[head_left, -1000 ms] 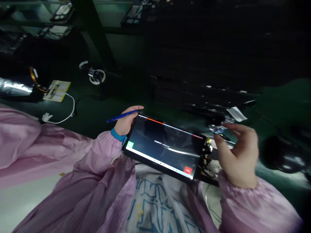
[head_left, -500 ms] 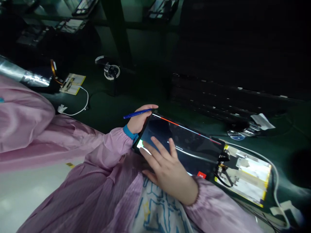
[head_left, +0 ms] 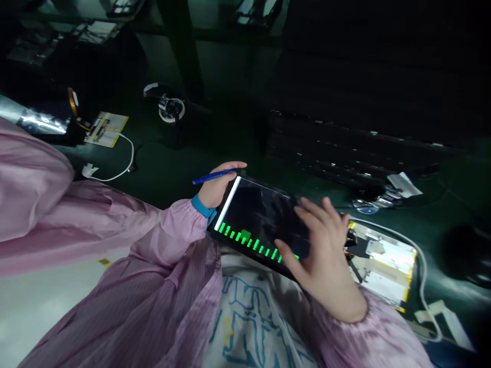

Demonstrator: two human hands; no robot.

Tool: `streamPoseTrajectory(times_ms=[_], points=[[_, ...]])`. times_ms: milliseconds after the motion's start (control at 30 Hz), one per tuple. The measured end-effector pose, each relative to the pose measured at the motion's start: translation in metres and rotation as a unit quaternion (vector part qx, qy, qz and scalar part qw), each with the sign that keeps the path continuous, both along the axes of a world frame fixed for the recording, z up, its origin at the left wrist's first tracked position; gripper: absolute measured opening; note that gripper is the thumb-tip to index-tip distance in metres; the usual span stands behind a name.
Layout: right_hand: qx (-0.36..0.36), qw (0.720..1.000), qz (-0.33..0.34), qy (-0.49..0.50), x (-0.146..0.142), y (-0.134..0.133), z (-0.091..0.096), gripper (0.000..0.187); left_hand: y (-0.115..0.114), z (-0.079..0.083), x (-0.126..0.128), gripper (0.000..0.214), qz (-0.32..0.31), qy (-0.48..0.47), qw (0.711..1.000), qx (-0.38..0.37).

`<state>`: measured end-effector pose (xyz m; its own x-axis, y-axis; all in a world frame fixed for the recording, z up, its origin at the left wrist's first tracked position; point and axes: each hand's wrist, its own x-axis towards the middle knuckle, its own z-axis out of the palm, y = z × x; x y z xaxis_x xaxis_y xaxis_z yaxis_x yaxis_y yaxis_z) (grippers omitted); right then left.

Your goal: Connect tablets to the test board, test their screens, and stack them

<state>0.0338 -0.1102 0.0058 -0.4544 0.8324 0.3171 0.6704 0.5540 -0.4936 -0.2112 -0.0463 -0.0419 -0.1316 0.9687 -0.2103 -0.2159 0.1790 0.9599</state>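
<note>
A dark tablet (head_left: pixel 255 217) leans against my lap at the edge of a dark green bench, its screen showing a row of small green bars along the bottom and a white strip at the left edge. My left hand (head_left: pixel 215 188) grips the tablet's left end and also holds a blue pen (head_left: pixel 213 176) that points left. My right hand (head_left: pixel 320 243) lies over the right part of the screen with fingers spread and nothing in it.
A yellow-edged board with black wires (head_left: pixel 383 260) lies right of the tablet, with a grey cable (head_left: pixel 422 286) around it. A white cable (head_left: pixel 115 171), a small circuit board (head_left: pixel 105 129) and a tape roll (head_left: pixel 171 108) sit at the back left. Small clips and paper (head_left: pixel 387 194) lie at right.
My right hand moved from the clips at the right to the screen's left, then across to its right. The screen changed from red and green corner buttons to a row of green bars.
</note>
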Motion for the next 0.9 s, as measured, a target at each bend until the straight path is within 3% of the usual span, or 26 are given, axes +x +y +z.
streamPoseTrajectory(times_ms=[100,400,800,900], points=[[-0.007,0.999,-0.044,-0.027,0.013,0.004,-0.005,0.058,0.000,0.002,0.001,0.030,-0.001,-0.018,1.000,-0.014],[-0.048,0.991,0.007,-0.121,0.025,0.002,-0.012,0.077,0.003,0.005,0.003,0.028,0.009,-0.016,1.000,-0.004],[-0.040,0.990,-0.009,-0.133,0.024,-0.002,-0.019,0.080,0.004,0.001,0.002,0.028,0.002,-0.002,1.000,0.001],[-0.027,0.996,-0.016,-0.082,0.031,-0.001,-0.014,0.084,0.000,0.008,0.004,0.027,0.021,-0.008,1.000,-0.016]])
